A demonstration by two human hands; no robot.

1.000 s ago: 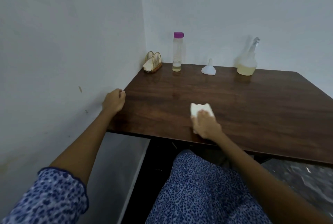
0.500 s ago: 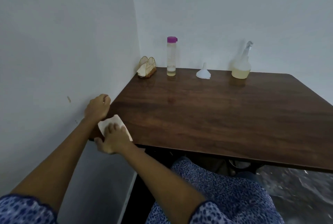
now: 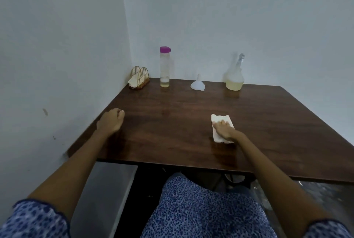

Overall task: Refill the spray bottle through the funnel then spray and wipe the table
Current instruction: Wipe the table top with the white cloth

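My right hand (image 3: 224, 130) lies flat on a folded white tissue (image 3: 220, 119), pressing it onto the dark wooden table (image 3: 191, 119) right of centre. My left hand (image 3: 111, 120) rests in a loose fist on the table near its left edge and holds nothing. At the back by the wall stands the clear spray bottle (image 3: 234, 77) with yellowish liquid in its lower part. A white funnel (image 3: 198, 84) sits upside down to its left. Further left stands a tall clear bottle (image 3: 164, 67) with a purple cap and a little liquid at the bottom.
A gold wire napkin holder (image 3: 139, 77) with a tissue in it stands in the back left corner. Walls close off the table's left and far sides. My lap in blue patterned cloth (image 3: 201, 209) is under the near edge.
My right hand has slid the tissue from the table's near left corner across to the right of centre. My left hand stays at the left edge. The view has shifted.
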